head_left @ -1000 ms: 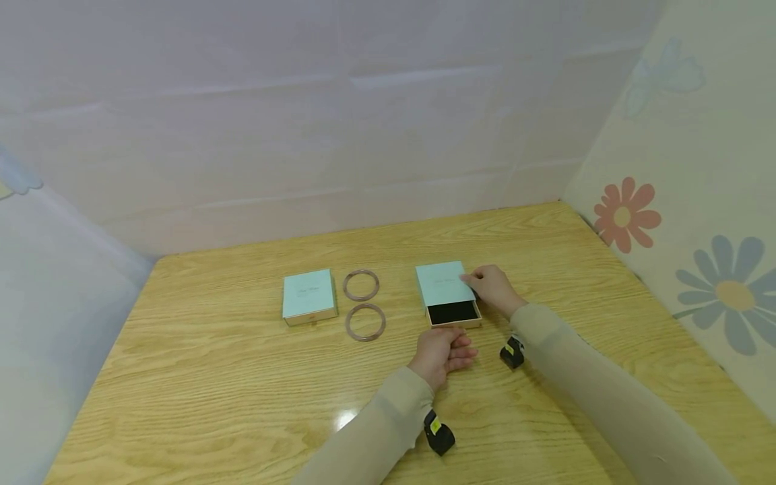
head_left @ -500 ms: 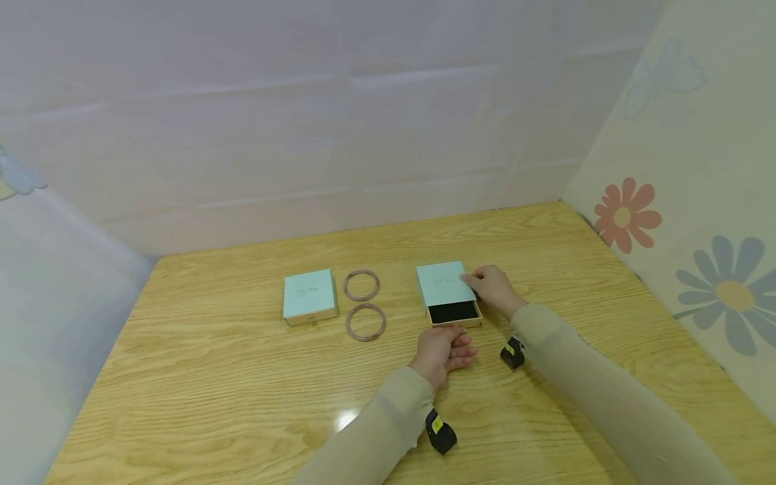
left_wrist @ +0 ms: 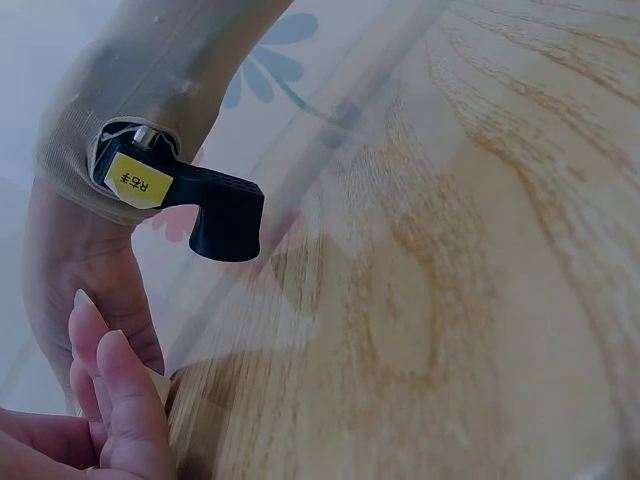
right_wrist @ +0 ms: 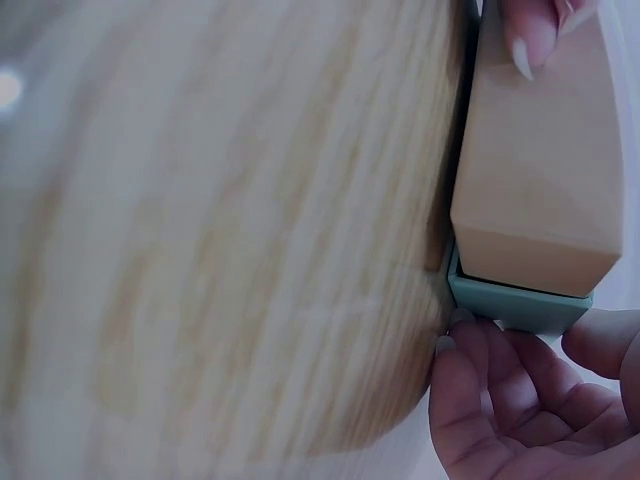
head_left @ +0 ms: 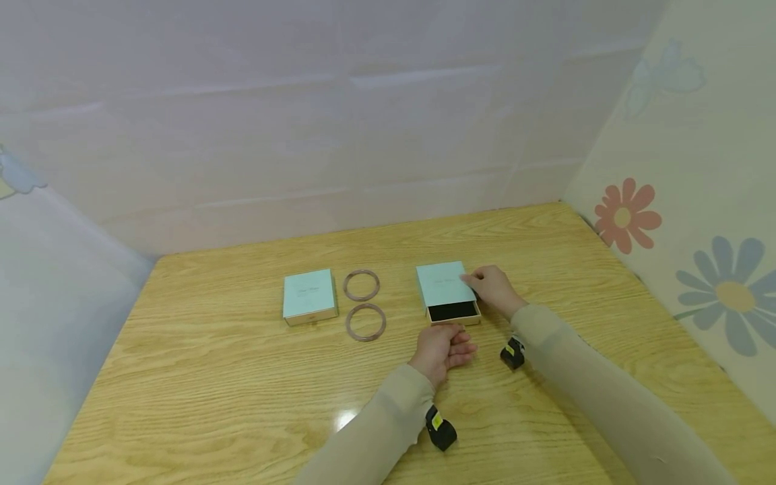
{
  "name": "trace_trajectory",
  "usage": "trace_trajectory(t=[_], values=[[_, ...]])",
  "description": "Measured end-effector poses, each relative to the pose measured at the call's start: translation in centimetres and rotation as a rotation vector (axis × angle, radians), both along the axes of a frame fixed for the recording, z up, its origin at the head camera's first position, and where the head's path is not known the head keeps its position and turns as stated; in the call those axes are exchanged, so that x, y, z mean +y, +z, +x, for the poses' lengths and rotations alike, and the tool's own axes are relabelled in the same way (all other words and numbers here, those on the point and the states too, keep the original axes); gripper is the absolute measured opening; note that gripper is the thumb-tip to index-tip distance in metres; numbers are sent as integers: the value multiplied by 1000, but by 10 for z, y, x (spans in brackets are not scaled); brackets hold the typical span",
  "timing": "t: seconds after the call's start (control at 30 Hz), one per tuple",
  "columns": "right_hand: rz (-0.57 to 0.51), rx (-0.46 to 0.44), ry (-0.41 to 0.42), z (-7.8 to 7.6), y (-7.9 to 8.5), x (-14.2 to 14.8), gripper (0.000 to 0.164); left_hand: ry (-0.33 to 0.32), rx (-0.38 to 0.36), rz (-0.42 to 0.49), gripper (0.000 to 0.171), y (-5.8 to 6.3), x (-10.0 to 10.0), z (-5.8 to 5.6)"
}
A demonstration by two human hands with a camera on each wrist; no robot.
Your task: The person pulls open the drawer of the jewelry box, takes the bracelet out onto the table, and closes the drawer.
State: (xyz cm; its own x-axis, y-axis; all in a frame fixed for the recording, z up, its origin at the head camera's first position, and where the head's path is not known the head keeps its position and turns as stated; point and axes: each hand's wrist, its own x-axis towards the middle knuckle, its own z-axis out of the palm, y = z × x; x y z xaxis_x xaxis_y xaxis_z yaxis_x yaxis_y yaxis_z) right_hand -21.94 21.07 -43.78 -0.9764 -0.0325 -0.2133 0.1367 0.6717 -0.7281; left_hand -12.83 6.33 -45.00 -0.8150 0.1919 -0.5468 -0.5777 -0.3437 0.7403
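Observation:
A pale-blue gift box (head_left: 444, 283) lies at the right of the table, its beige drawer (head_left: 463, 321) partly out toward me and lined in black. My right hand (head_left: 496, 288) holds the sleeve's right edge, thumb on top and fingers along the side. At the drawer's front is my left hand (head_left: 439, 350), fingers loosely bent; in the right wrist view its fingertips (right_wrist: 535, 38) touch the beige front panel (right_wrist: 540, 170). Two brownish bangles (head_left: 366, 322) lie to the left, one behind the other. A second pale-blue box (head_left: 309, 294), fully closed, sits left of them.
All this stands on a wood-grain table (head_left: 242, 391). A pale cloth backdrop (head_left: 303, 135) rises along its far edge, and a panel with printed flowers (head_left: 627, 215) borders the right side. Each wrist wears a small black camera (head_left: 440, 431).
The drawer has slid slightly into its sleeve, and my left hand has moved a little away from me with it. My right hand stays on the sleeve.

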Motion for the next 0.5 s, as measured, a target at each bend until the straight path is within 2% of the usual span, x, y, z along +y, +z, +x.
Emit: trace_trajectory(t=[0.5], values=[[-4, 3, 5, 0, 0, -1, 33, 2, -2, -6, 22, -2, 0, -3]])
